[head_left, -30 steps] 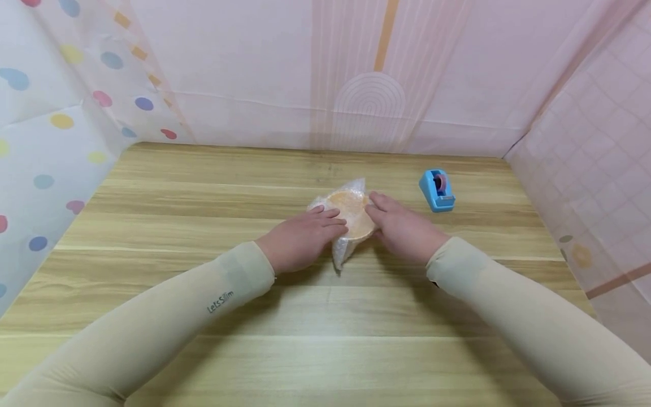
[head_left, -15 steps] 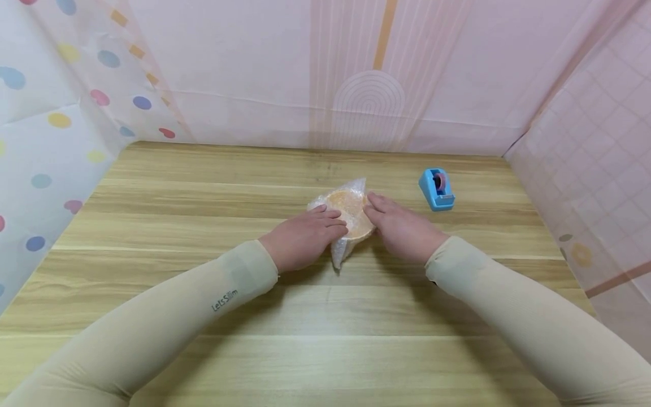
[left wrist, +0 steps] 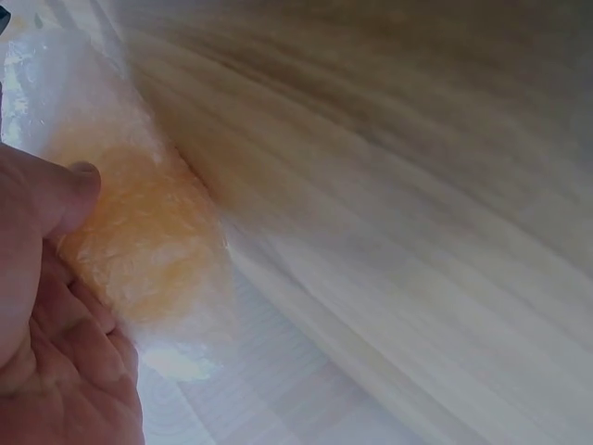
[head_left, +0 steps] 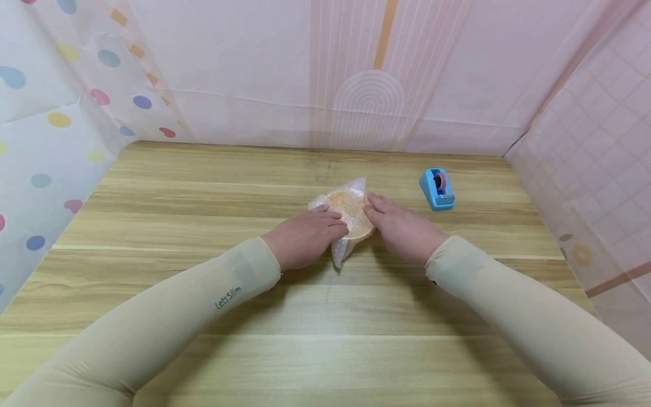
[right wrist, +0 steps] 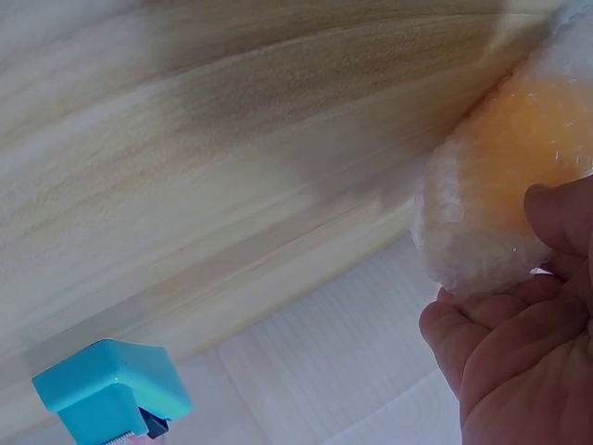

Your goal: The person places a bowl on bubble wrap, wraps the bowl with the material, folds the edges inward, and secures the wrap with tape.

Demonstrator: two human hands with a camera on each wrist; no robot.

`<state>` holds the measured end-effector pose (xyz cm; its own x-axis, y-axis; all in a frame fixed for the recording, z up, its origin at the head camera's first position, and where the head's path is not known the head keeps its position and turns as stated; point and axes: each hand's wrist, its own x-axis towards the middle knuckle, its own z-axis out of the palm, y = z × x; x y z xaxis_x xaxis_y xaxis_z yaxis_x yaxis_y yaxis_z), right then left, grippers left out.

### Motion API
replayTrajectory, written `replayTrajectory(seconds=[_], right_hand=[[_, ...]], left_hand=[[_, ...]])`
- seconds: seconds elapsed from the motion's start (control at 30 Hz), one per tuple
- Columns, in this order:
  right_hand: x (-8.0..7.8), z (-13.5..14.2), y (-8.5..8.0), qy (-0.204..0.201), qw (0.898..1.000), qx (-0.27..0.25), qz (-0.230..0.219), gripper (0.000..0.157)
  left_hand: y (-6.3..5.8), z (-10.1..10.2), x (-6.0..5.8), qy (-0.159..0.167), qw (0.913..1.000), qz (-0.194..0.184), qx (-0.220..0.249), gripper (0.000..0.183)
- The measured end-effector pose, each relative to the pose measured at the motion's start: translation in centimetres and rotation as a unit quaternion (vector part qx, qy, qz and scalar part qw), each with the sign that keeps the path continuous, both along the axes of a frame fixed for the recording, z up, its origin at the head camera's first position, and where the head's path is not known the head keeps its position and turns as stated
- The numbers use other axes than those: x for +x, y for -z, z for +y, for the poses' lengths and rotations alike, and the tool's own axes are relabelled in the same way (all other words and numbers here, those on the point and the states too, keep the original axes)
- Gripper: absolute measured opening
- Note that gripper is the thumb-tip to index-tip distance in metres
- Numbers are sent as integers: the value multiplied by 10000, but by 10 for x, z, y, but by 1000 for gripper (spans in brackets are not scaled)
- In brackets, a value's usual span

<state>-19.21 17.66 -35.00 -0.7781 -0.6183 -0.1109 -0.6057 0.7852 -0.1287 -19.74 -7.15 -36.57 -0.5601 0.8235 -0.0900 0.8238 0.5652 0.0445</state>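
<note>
A round orange bowl [head_left: 352,204] wrapped in clear bubble wrap rests on the wooden table, near the middle of the head view. Loose corners of the bubble wrap [head_left: 339,255] stick out at its front and back. My left hand [head_left: 307,234] holds the left side, fingers over the top and thumb [left wrist: 79,190] against the wrapped side. From the right, my right hand [head_left: 407,230] grips it, its thumb [right wrist: 556,209] on the side and fingers over the top edge. The orange shows through the wrap in both wrist views.
A light-blue tape dispenser [head_left: 438,192] with a pinkish roll stands behind and to the right of the right hand. The wooden table [head_left: 193,226] meets a patterned cloth wall [head_left: 244,113] at the back, with more cloth at both sides.
Very little differs. My left hand and forearm have edged slightly to the right; the right hand keeps its place and the wrapped bowl stays where it was.
</note>
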Motion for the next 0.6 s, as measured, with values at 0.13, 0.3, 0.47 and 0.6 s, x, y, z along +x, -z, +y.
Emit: replayTrajectory(seconds=[0.13, 0.3, 0.47, 0.6], right_hand=[[-1, 1, 0, 16, 10000, 13, -37, 55], [-1, 2, -2, 35, 9999, 59, -115, 56], [0, 3, -3, -35, 9999, 67, -85, 57], [0, 5, -3, -27, 9999, 30, -117, 59]], left_hand=[[-1, 0, 0, 13, 10000, 12, -11, 39], [-3, 0, 1, 82, 9999, 65, 23, 35], [-4, 0, 0, 112, 9998, 144, -49, 33], [-4, 0, 1, 143, 9997, 204, -18, 31]])
